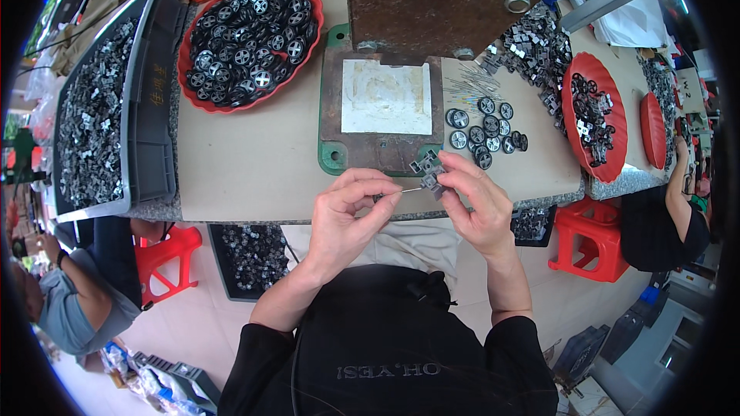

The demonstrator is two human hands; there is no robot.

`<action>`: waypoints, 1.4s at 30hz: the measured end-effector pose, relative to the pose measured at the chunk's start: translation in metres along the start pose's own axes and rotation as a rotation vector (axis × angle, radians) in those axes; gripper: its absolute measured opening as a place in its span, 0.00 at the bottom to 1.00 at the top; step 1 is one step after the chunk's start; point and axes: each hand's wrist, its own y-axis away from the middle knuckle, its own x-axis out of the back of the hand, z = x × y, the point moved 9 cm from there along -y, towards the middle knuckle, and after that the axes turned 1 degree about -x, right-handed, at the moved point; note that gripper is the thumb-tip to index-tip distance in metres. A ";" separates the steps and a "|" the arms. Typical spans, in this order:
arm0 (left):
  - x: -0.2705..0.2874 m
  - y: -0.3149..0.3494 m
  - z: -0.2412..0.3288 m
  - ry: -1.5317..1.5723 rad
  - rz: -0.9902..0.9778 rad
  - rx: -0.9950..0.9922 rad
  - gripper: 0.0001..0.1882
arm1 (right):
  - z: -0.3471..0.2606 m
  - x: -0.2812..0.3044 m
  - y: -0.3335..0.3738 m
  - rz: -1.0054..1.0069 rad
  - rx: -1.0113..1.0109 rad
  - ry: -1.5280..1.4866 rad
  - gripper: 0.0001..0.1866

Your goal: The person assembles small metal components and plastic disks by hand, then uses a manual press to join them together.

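Between thumb and fingers, my left hand (pixel 351 212) pinches a thin metal rod (pixel 412 190) that points to the right. Its right end meets a small grey plastic chassis piece (pixel 428 174), gripped by the fingertips of my right hand (pixel 479 204). Whether the rod has entered the piece I cannot tell. Both hands are over the near edge of the table. Just beyond my right hand lies a loose group of small black wheels with silver spokes (pixel 491 127). Behind them, several thin metal rods (pixel 472 86) are scattered on the table.
A brown metal press (pixel 439 11) stands ahead on a green base (pixel 333 156). Far left are a red bowl of wheels (pixel 185 77) and a grey crate of parts (pixel 150 150). Grey pieces (pixel 532 50) and a red bowl (pixel 614 119) lie right. People sit at both sides.
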 end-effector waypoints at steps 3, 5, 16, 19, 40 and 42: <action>0.001 -0.001 0.005 -0.069 0.007 -0.071 0.06 | -0.006 -0.002 0.000 0.003 0.043 0.049 0.15; 0.002 0.000 0.001 -0.048 0.016 -0.008 0.07 | -0.006 -0.001 0.000 0.023 0.037 0.044 0.15; 0.007 0.001 0.008 -0.208 0.067 -0.087 0.08 | -0.006 -0.004 0.006 0.046 -0.068 -0.087 0.11; 0.004 0.003 0.016 -0.311 0.082 -0.174 0.08 | 0.006 -0.008 0.010 0.082 -0.248 -0.329 0.10; -0.002 0.002 0.025 -0.512 -0.003 -0.226 0.08 | 0.023 -0.033 0.015 -0.075 -0.368 -0.569 0.11; -0.002 0.002 0.026 -0.561 0.006 -0.258 0.08 | 0.041 -0.046 0.027 -0.074 -0.666 -0.824 0.11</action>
